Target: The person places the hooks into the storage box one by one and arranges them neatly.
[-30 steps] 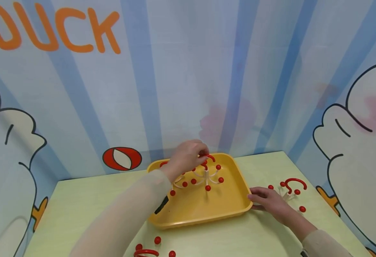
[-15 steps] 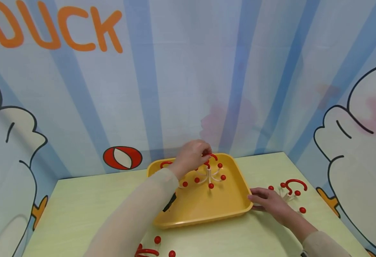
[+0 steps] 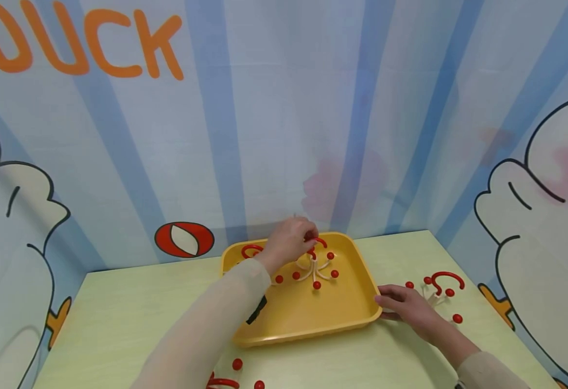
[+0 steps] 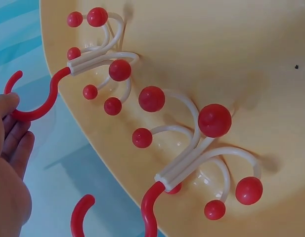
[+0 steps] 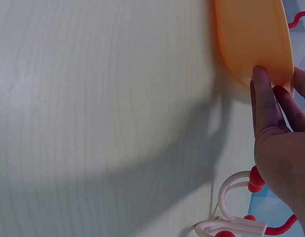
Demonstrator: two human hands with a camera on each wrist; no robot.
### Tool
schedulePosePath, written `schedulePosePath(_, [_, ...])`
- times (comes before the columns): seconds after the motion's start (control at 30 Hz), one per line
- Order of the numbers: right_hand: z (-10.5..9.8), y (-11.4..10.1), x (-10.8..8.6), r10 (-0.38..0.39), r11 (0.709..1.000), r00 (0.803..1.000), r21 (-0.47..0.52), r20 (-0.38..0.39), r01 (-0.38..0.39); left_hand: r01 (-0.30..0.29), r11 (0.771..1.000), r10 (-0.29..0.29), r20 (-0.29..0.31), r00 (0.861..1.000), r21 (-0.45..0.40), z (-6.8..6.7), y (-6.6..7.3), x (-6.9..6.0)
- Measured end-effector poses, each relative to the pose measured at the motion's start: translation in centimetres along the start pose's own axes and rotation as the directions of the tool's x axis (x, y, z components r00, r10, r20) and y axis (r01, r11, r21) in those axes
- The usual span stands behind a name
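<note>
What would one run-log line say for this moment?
Left hand: pinching red hook of white-armed rack | Right hand: holding yellow tray by rim | Second rack: in tray, beside first

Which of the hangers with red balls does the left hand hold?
The hanger farther right in the yellow tray, head view: only its red hook is gripped by the left hand.
</note>
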State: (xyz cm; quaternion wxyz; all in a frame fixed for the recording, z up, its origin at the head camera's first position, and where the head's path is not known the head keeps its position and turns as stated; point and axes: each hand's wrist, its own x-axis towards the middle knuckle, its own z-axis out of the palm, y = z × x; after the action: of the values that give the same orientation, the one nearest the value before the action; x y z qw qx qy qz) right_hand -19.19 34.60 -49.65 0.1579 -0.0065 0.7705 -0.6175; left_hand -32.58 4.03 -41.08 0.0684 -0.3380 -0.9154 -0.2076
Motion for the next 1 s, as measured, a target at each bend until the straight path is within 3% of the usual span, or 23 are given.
schedulePosePath(0.5, [0.0,-0.1,0.0,0.003,1.000,1.000,0.007,0.014,-0.003,0.051,0.998,-0.051,0.008,0.999,-0.039,0.1,-0.1,-0.1])
schedulePosePath(0.83, [0.2,-0.2,-0.1,0.001,1.000,1.000,0.006,0.010,-0.001,0.044,0.992,-0.042,0.025,0.999,-0.115,-1.2,-0.4,-1.0])
schedulePosePath(1.0, [0.1,-0.1,-0.1,-0.007,1.000,1.000,0.007,0.016,0.007,0.030,0.993,-0.026,0.039,0.999,-0.113,-2.1,-0.5,-1.6])
